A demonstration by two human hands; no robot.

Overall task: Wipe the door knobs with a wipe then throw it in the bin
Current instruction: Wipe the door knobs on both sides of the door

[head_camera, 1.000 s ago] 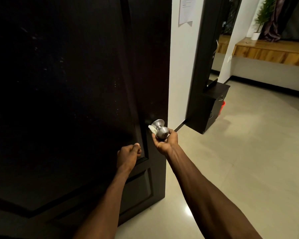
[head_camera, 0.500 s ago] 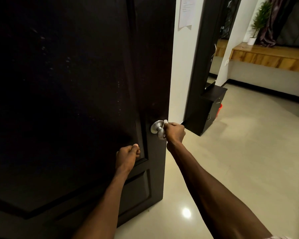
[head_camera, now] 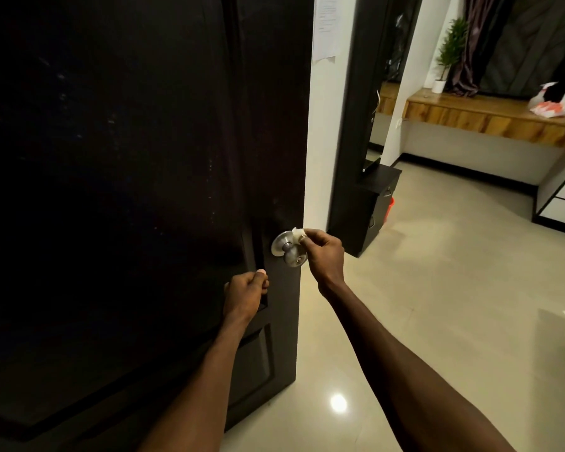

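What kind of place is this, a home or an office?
Probably a home, perhaps a rented room: a dark door with a round knob, a tiled floor, and a wooden ledge with a potted plant.

To your left the dark door (head_camera: 128, 190) fills the whole side like a wall, so nothing passes there. Your left hand (head_camera: 245, 293) rests closed against its panel, just below the door knob (head_camera: 289, 251). Your right hand (head_camera: 323, 252), pinching the wipe (head_camera: 297, 234), sits on the knob's right side, just past the door's free edge. Right of that edge the tiled floor (head_camera: 437, 321) lies open and wide. Beyond the knob a white wall (head_camera: 327, 141) and a dark cabinet (head_camera: 369, 203) stand close behind. The wooden surface (head_camera: 490, 115) runs well apart, far right.
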